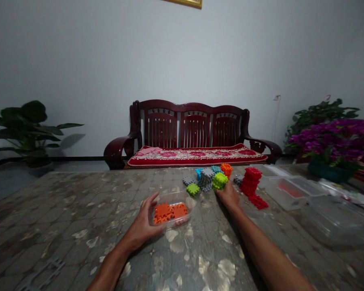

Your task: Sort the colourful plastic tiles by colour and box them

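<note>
My left hand (143, 221) grips the left end of a clear plastic container (190, 203), thumb at the near side and fingers at the far side. Orange interlocking puzzle tiles (164, 211) lie inside it. Farther off, my right hand (229, 196) is closed at a stack of lime-green puzzle tiles (220, 180); its fingertips are partly hidden by the stack. Beside that stack are grey tiles (206, 178), a lone lime-green tile (193, 189), blue tiles (199, 173) and an orange stack (227, 169). Red tiles (251, 180) are piled right of my right hand.
Clear plastic boxes (286, 192) stand at the table's right side, near a pot of purple flowers (336, 137). A grey frame-like piece (45, 275) lies at the near left on the patterned tablecloth (87, 206). Beyond the table is a wooden bench (197, 108).
</note>
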`<state>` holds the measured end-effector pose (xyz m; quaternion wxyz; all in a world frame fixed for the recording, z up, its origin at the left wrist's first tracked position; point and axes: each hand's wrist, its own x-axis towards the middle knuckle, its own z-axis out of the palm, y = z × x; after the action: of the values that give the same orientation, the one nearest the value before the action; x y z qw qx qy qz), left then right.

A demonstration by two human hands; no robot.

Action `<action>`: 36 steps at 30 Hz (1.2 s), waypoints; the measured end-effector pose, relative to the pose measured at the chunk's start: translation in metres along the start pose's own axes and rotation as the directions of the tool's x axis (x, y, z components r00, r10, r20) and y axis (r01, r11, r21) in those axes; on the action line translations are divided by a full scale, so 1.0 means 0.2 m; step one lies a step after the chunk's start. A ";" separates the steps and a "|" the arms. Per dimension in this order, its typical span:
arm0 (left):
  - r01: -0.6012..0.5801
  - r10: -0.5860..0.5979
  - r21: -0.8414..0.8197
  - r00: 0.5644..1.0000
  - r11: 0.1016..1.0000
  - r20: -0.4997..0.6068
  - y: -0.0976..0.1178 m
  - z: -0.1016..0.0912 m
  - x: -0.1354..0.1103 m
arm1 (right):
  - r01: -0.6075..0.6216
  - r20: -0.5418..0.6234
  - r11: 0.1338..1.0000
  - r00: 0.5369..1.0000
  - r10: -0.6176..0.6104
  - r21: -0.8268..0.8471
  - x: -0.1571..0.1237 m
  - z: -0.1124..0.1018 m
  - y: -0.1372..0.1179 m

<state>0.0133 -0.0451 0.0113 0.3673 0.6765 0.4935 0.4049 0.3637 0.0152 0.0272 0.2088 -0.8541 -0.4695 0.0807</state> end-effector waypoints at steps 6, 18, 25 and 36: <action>-0.012 0.012 -0.017 1.000 1.000 -0.022 -0.01 0.00 0.00 | 0.024 0.026 0.999 0.999 -0.025 0.047 0.01 0.02 -0.01; 0.027 -0.027 0.004 1.000 1.000 -0.015 0.01 0.00 0.00 | 0.165 0.033 0.986 0.986 -0.164 -0.032 0.04 -0.03 0.22; 0.033 -0.032 0.015 0.999 0.999 -0.026 0.02 0.00 0.00 | 0.130 0.063 0.975 0.991 -0.121 -0.178 0.10 -0.13 0.33; 0.047 -0.047 0.007 0.998 0.999 -0.032 0.06 0.00 0.00 | 0.088 0.061 0.970 0.995 -0.076 -0.226 0.11 -0.17 0.38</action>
<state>0.0175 -0.0481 0.0219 0.3662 0.6595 0.5166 0.4050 0.4452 -0.0115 0.0255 0.1001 -0.8499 -0.5158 0.0396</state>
